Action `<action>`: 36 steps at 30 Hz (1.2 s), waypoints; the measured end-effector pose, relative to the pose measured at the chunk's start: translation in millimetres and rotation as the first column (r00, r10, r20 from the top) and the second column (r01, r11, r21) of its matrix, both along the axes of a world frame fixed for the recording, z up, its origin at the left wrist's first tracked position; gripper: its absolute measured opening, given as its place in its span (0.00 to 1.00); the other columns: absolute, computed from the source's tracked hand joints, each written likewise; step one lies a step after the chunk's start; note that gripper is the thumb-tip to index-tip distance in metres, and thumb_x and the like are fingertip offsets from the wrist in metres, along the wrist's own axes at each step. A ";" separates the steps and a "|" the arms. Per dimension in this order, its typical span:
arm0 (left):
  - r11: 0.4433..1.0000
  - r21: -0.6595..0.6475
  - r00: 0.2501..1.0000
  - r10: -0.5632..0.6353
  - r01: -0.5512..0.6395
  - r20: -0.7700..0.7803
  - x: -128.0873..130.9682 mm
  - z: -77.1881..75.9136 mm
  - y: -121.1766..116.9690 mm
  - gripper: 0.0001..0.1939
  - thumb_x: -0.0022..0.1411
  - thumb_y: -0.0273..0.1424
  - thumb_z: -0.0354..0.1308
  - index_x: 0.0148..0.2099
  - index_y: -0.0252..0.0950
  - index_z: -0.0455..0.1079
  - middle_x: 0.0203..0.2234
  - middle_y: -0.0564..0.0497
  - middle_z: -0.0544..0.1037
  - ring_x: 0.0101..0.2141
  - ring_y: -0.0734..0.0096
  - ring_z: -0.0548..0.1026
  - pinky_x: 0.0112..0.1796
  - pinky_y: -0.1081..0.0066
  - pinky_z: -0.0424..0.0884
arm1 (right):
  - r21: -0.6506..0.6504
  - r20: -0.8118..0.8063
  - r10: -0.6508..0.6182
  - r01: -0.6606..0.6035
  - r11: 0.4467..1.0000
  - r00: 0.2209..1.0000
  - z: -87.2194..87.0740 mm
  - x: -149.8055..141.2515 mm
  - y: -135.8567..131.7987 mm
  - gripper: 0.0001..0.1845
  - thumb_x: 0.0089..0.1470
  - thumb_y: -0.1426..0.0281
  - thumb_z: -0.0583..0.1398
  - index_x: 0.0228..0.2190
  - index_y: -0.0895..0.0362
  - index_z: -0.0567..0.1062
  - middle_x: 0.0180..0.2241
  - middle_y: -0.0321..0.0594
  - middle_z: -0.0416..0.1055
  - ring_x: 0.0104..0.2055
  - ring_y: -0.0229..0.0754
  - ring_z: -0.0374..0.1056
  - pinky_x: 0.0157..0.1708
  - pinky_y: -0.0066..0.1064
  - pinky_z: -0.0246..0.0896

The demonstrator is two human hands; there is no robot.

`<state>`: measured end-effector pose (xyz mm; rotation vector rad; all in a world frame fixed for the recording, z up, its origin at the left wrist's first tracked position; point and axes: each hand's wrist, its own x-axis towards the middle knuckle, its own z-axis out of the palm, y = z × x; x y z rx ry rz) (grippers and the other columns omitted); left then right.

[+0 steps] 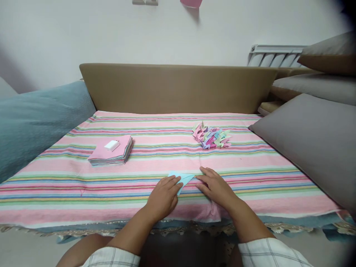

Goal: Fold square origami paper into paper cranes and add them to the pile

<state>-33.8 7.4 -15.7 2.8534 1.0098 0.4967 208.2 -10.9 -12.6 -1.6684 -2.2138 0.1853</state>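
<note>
A light blue sheet of folding paper (185,177), creased into a pointed shape, lies on the striped cloth. Flat across its left part rests my left hand (165,196), fingers stretched out and pressing on it, so some of the paper is hidden. Just off the paper's right tip, my right hand (215,187) hovers or lies low with its fingers apart, holding nothing. Farther back and to the right sits a cluster of small folded paper cranes (213,137) in pink, purple, blue and green. A stack of coloured paper (111,150) is at the left.
On the paper stack lies a small white block (112,145). The striped cloth (155,141) covers the bed-like seat, backed by a brown board (178,89). A blue cushion (41,118) borders the left; grey cushions (311,137) pile up at the right.
</note>
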 end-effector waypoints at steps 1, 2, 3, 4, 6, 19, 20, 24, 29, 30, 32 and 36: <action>1.000 -0.002 1.000 0.000 0.000 0.001 0.0 0.1 0.0 0.26 0.53 0.21 0.49 0.55 0.39 0.63 0.55 0.47 0.66 0.55 0.58 0.62 0.54 0.52 0.59 | 0.003 -0.015 -0.016 0.016 1.000 1.000 1.4 0.2 0.2 0.18 0.55 0.60 0.55 0.43 0.55 0.74 0.55 0.48 0.62 0.57 0.51 0.55 0.55 0.46 0.52; 1.000 -0.003 1.000 -0.001 0.001 0.002 0.0 0.2 0.0 0.26 0.53 0.21 0.49 0.55 0.39 0.63 0.55 0.47 0.66 0.55 0.58 0.62 0.54 0.52 0.59 | 0.011 -0.038 -0.036 0.036 0.999 0.999 2.7 0.1 0.4 0.17 0.55 0.60 0.54 0.41 0.55 0.75 0.52 0.47 0.65 0.55 0.50 0.58 0.53 0.44 0.53; 1.000 -0.002 1.000 -0.001 0.001 0.005 -0.1 0.2 0.0 0.26 0.53 0.21 0.49 0.55 0.39 0.63 0.55 0.47 0.66 0.55 0.59 0.62 0.54 0.52 0.59 | 0.022 -0.069 -0.057 0.059 0.998 0.996 3.8 -0.5 0.7 0.16 0.56 0.61 0.53 0.39 0.56 0.75 0.49 0.46 0.67 0.53 0.49 0.60 0.52 0.42 0.55; 1.000 0.000 1.000 0.000 0.000 0.008 -0.1 0.1 0.0 0.26 0.53 0.21 0.49 0.55 0.40 0.63 0.55 0.47 0.66 0.55 0.59 0.62 0.54 0.52 0.58 | 0.033 -0.101 -0.076 0.080 0.996 0.992 4.5 -1.5 1.0 0.15 0.56 0.62 0.53 0.38 0.56 0.75 0.46 0.45 0.69 0.51 0.47 0.62 0.50 0.41 0.57; 1.000 0.001 1.000 0.001 -0.001 0.013 -0.2 -0.2 0.0 0.26 0.53 0.21 0.49 0.55 0.40 0.63 0.55 0.47 0.66 0.55 0.59 0.62 0.54 0.52 0.58 | 0.051 -0.157 -0.103 0.112 0.992 0.982 4.3 -4.4 1.8 0.14 0.56 0.63 0.52 0.38 0.56 0.73 0.42 0.44 0.71 0.47 0.45 0.64 0.48 0.38 0.60; 1.000 0.000 1.000 0.003 -0.003 0.016 0.5 0.1 -0.5 0.26 0.52 0.21 0.49 0.55 0.39 0.63 0.55 0.47 0.67 0.55 0.59 0.62 0.54 0.53 0.59 | -0.004 -0.317 -0.141 0.147 0.989 0.938 -12.3 -23.5 16.9 0.14 0.56 0.63 0.53 0.34 0.56 0.75 0.41 0.43 0.72 0.48 0.45 0.63 0.50 0.38 0.57; 1.000 0.001 1.000 0.003 -0.003 0.022 0.6 0.1 -0.5 0.26 0.52 0.21 0.49 0.55 0.39 0.63 0.55 0.47 0.67 0.55 0.59 0.62 0.54 0.53 0.59 | -0.002 -0.318 -0.149 0.156 0.988 0.936 -12.5 -23.9 18.0 0.14 0.56 0.63 0.52 0.32 0.56 0.75 0.41 0.43 0.72 0.48 0.45 0.64 0.49 0.38 0.57; 1.000 0.000 0.999 0.005 -0.005 0.040 0.6 -0.3 -0.8 0.26 0.52 0.21 0.49 0.54 0.39 0.63 0.55 0.47 0.67 0.55 0.58 0.62 0.54 0.53 0.60 | 0.029 -0.307 -0.184 0.203 0.979 0.934 -12.0 -25.1 20.0 0.13 0.55 0.64 0.52 0.30 0.55 0.74 0.39 0.43 0.72 0.46 0.46 0.65 0.47 0.39 0.59; 1.000 -0.004 0.999 0.006 -0.006 0.037 1.2 0.5 -1.3 0.26 0.53 0.21 0.49 0.55 0.40 0.63 0.55 0.47 0.67 0.54 0.59 0.63 0.54 0.53 0.59 | 0.251 -0.144 -0.004 0.040 0.967 0.990 -6.3 -43.2 9.0 0.20 0.58 0.65 0.49 0.49 0.58 0.68 0.53 0.48 0.64 0.57 0.48 0.56 0.57 0.47 0.44; 1.000 -0.012 0.999 0.008 -0.008 0.036 1.6 1.0 -1.2 0.26 0.53 0.21 0.49 0.55 0.39 0.63 0.55 0.47 0.67 0.55 0.59 0.62 0.54 0.53 0.59 | 0.249 -0.077 0.094 -0.072 0.966 0.993 -5.9 -49.1 5.9 0.22 0.59 0.64 0.48 0.52 0.58 0.65 0.55 0.47 0.62 0.60 0.48 0.52 0.59 0.48 0.40; 0.999 -0.036 0.999 0.004 -0.002 0.043 2.2 1.9 -0.6 0.25 0.54 0.24 0.51 0.56 0.39 0.62 0.54 0.46 0.67 0.54 0.59 0.62 0.53 0.54 0.60 | 0.204 0.024 0.239 -0.238 0.949 0.971 -7.1 -59.9 0.7 0.28 0.59 0.60 0.48 0.58 0.59 0.57 0.59 0.47 0.56 0.63 0.48 0.46 0.60 0.50 0.34; 0.998 -0.061 0.999 -0.031 0.033 0.041 1.9 2.9 1.4 0.26 0.56 0.30 0.54 0.58 0.40 0.59 0.53 0.45 0.67 0.55 0.57 0.62 0.53 0.54 0.60 | 0.107 0.076 0.276 -0.284 0.953 0.958 -15.0 -66.3 -2.1 0.34 0.59 0.55 0.46 0.61 0.60 0.49 0.61 0.50 0.50 0.63 0.50 0.44 0.60 0.53 0.32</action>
